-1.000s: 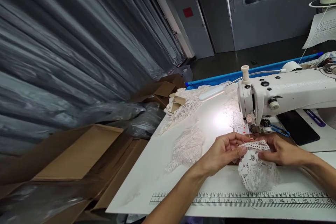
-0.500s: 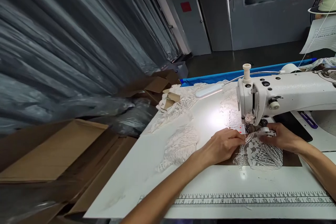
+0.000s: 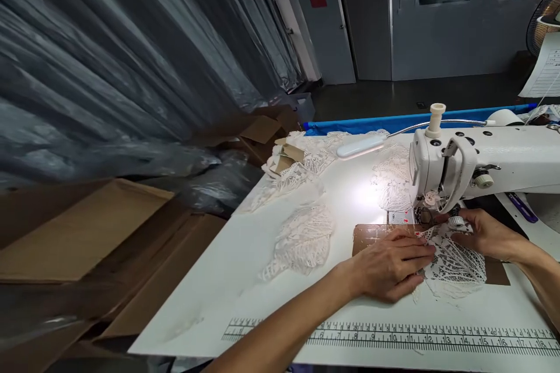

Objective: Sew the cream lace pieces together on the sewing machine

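Note:
A white lace piece [image 3: 457, 262] lies under the needle area of the white sewing machine [image 3: 516, 151]. My left hand [image 3: 396, 265] rests flat on the lace's left edge, fingers stretched toward the presser foot. My right hand [image 3: 490, 236] is at the lace's upper right, beside the presser foot; its thumb and forefinger close on the lace, with the forefinger tip partly hidden behind the machine parts. A brown plate [image 3: 367, 235] shows under and left of my left hand. More lace [image 3: 391, 178] lies behind the needle, under the lamp's light.
A lace pile [image 3: 306, 239] lies left on the white table [image 3: 219, 297]; more lace with cardboard scraps [image 3: 289, 157] sits at the far corner. A lamp [image 3: 361, 147] reaches over the table. A printed ruler [image 3: 394, 337] runs along the front edge. Cardboard boxes [image 3: 87, 233] stand left. Purple snips [image 3: 522, 208] lie right.
My left hand has moved back toward me from the needle and flattened on the lace, uncovering part of the brown plate. My right hand stays by the presser foot. The view has shifted slightly.

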Demonstrator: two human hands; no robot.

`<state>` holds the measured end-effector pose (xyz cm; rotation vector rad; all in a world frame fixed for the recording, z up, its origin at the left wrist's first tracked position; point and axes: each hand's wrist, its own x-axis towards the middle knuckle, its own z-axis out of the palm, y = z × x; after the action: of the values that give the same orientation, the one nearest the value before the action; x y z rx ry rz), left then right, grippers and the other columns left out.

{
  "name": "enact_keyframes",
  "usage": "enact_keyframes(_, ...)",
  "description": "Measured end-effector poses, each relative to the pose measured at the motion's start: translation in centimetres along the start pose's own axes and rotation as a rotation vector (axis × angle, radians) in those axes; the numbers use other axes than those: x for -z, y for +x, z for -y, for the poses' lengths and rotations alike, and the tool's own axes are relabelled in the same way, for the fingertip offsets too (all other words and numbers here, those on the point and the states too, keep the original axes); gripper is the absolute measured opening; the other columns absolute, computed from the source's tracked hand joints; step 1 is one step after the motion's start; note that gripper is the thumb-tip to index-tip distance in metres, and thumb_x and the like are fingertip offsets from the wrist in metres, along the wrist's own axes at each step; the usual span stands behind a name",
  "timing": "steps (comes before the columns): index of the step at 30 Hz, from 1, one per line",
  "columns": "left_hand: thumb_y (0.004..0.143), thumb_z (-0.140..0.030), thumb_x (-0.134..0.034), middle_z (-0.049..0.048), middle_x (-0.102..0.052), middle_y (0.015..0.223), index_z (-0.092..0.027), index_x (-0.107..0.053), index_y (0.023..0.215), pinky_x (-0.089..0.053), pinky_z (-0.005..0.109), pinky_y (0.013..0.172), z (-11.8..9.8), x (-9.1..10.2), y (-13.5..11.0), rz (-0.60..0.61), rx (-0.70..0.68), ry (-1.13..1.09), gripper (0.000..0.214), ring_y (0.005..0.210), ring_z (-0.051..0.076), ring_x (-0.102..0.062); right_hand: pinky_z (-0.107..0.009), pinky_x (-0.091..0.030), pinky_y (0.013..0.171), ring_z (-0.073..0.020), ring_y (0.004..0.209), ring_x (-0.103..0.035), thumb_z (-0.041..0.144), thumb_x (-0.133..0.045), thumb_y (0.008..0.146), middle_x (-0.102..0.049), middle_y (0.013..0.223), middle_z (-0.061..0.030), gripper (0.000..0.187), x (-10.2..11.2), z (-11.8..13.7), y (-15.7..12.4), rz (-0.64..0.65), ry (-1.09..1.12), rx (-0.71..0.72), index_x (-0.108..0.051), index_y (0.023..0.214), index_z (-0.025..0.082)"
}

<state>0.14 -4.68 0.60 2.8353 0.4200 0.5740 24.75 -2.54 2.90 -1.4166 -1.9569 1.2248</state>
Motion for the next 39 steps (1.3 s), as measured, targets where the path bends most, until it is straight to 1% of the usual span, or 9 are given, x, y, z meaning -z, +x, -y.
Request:
enact_keyframes(6,0.091,-0.031,-0.047,0.0086,-0.068,0.115,-0.014,-0.066,0.107,-0.050,0.040,0.089,-1.3,-0.6,0.2,-0.008,-0.057,-0.063,0.030,0.104,0.023,-0.064,-0.030,-0.048,0.059,-0.0182,0.066,-0.059,0.050,-0.060,0.079,-0.065,0.078,-0.0026,0.032,0.1,0.8,-0.2,0.134,-0.035,-0.005,-0.069,0.087,0.021)
enact_keyframes(9,0.094,-0.028,-0.045,0.0061,-0.070,0.111,-0.018,-0.068,0.106,-0.049,0.039,0.091,-1.2,-1.0,0.2,-0.041,-0.024,-0.072,0.028,0.102,0.021,-0.065,-0.030,-0.046,0.057,-0.0183,0.063,-0.057,0.057,-0.062,0.076,-0.064,0.070,-0.0030,0.040,-0.7,0.6,0.2,0.017,0.078,-0.070,-0.069,0.075,0.019)
enact_keyframes(13,0.094,-0.028,-0.044,0.0063,-0.067,0.117,-0.020,-0.062,0.117,-0.040,0.043,0.102,-0.5,-1.3,0.1,-0.091,0.077,-0.009,0.030,0.111,0.021,-0.060,-0.036,-0.050,0.077,-0.0253,0.084,-0.061,0.056,-0.069,0.066,-0.067,0.081,-0.0065,0.039,-2.0,0.1,0.7,-0.141,0.272,-0.006,-0.069,0.077,0.018)
enact_keyframes(19,0.095,-0.029,-0.042,0.0046,-0.062,0.125,-0.020,-0.061,0.114,-0.038,0.037,0.101,0.2,-1.2,-0.2,-0.082,0.091,0.068,0.029,0.117,0.019,-0.055,-0.039,-0.048,0.077,-0.0255,0.087,-0.060,0.044,-0.055,0.072,-0.061,0.096,-0.0108,0.030,-1.8,-0.2,0.8,-0.292,-0.082,0.106,-0.066,0.080,0.017)
enact_keyframes(22,0.095,-0.032,-0.042,0.0035,-0.064,0.123,-0.022,-0.061,0.113,-0.037,0.037,0.103,0.2,-1.1,-0.1,-0.065,0.107,0.054,0.028,0.115,0.018,-0.057,-0.038,-0.048,0.070,-0.0254,0.084,-0.058,0.049,-0.059,0.071,-0.060,0.098,-0.0112,0.039,-0.7,-0.4,0.3,-0.234,-0.257,0.037,-0.065,0.093,0.017)
enact_keyframes(27,0.094,-0.039,-0.045,0.0063,-0.061,0.126,-0.020,-0.059,0.117,-0.033,0.042,0.106,0.3,-1.0,-0.2,-0.084,0.088,0.038,0.034,0.121,0.022,-0.053,-0.034,-0.044,0.058,-0.0196,0.063,-0.052,0.047,-0.057,0.072,-0.055,0.075,-0.0068,0.030,0.2,-0.2,-0.6,-0.108,-0.388,0.040,-0.060,0.072,0.018)
enact_keyframes(31,0.095,-0.039,-0.043,0.0083,-0.061,0.126,-0.017,-0.056,0.121,-0.034,0.045,0.107,0.2,-1.5,-0.1,-0.098,0.067,0.069,0.036,0.121,0.023,-0.052,-0.029,-0.043,0.056,-0.0162,0.063,-0.052,0.054,-0.057,0.078,-0.057,0.073,-0.0034,0.036,-1.0,1.0,-1.0,-0.105,0.026,0.035,-0.058,0.079,0.017)
enact_keyframes(34,0.096,-0.039,-0.041,0.0124,-0.058,0.128,-0.015,-0.053,0.124,-0.035,0.050,0.106,-0.1,-1.0,0.0,-0.094,0.102,0.091,0.039,0.124,0.026,-0.049,-0.028,-0.045,0.058,-0.0157,0.063,-0.054,0.061,-0.066,0.072,-0.058,0.069,-0.0020,0.046,-2.4,2.1,-1.0,-0.020,0.405,-0.036,-0.060,0.081,0.016)
enact_keyframes(39,0.097,-0.032,-0.040,0.0107,-0.065,0.110,-0.014,-0.061,0.109,-0.055,0.038,0.081,-0.2,2.3,-0.2,-0.296,0.416,-0.201,0.031,0.099,0.019,-0.062,-0.030,-0.047,0.058,-0.0169,0.063,-0.057,0.062,-0.075,0.061,-0.063,0.070,-0.0043,0.052,-3.9,3.3,-0.6,-0.075,0.598,-0.195,-0.063,0.079,0.015)
